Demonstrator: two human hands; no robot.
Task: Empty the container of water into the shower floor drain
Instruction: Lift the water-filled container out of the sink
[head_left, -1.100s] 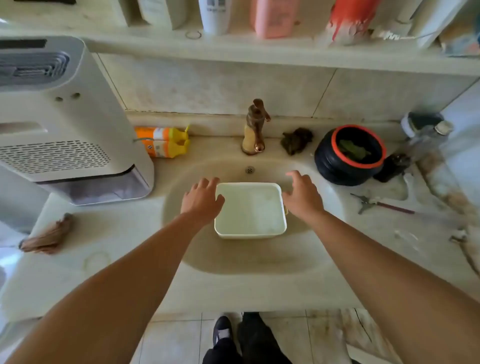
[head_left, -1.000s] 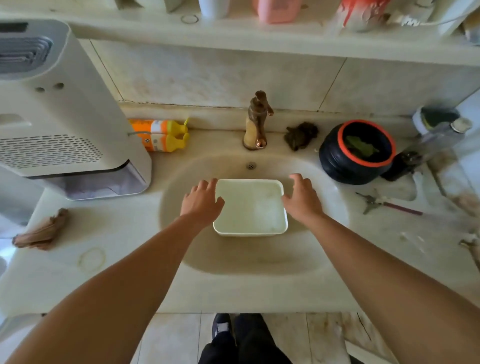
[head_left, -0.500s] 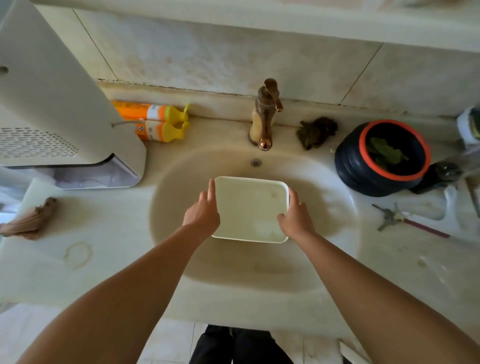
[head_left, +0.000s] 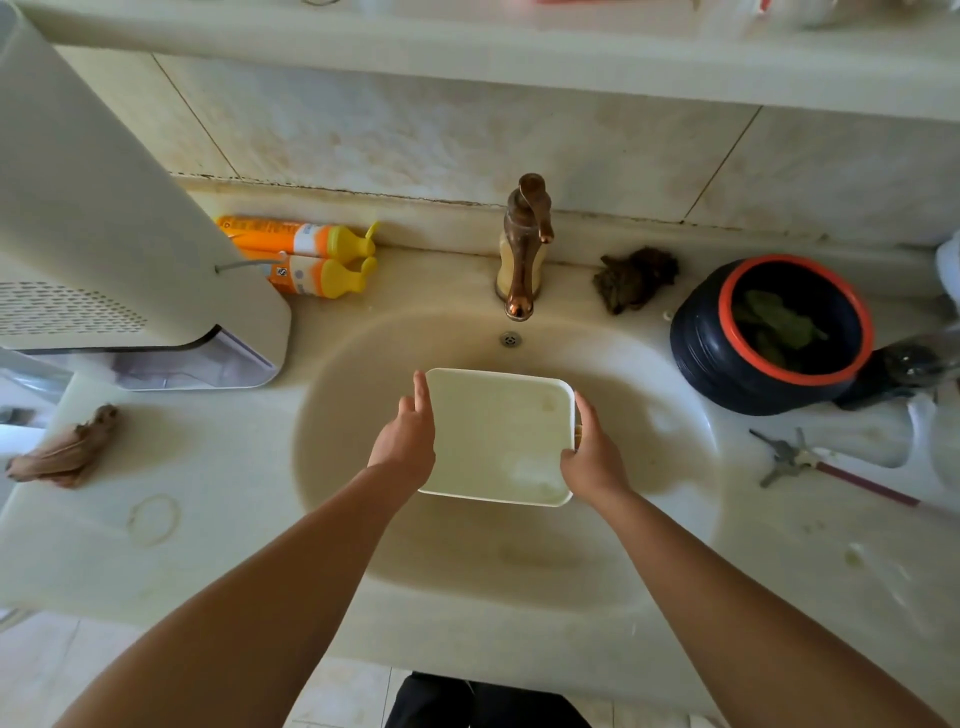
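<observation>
A white rectangular container (head_left: 493, 434) with cloudy water in it sits in the basin of the cream sink (head_left: 649, 415), below the tap. My left hand (head_left: 408, 439) presses flat against its left wall, fingers pointing away from me. My right hand (head_left: 592, 452) wraps around its right wall, thumb over the near right rim. Both hands grip the container from the sides. No shower floor or floor drain is in view.
A bronze tap (head_left: 523, 244) and the sink overflow hole (head_left: 510, 340) lie just beyond the container. A white appliance (head_left: 93, 234) and two orange bottles (head_left: 306, 254) stand at the left. A black pot with an orange rim (head_left: 774, 327) and keys (head_left: 789, 457) are at the right.
Both hands came down from hovering over the container's sides and closed against its walls. My head moved closer to the sink, and the upper shelf slid mostly out of view.
</observation>
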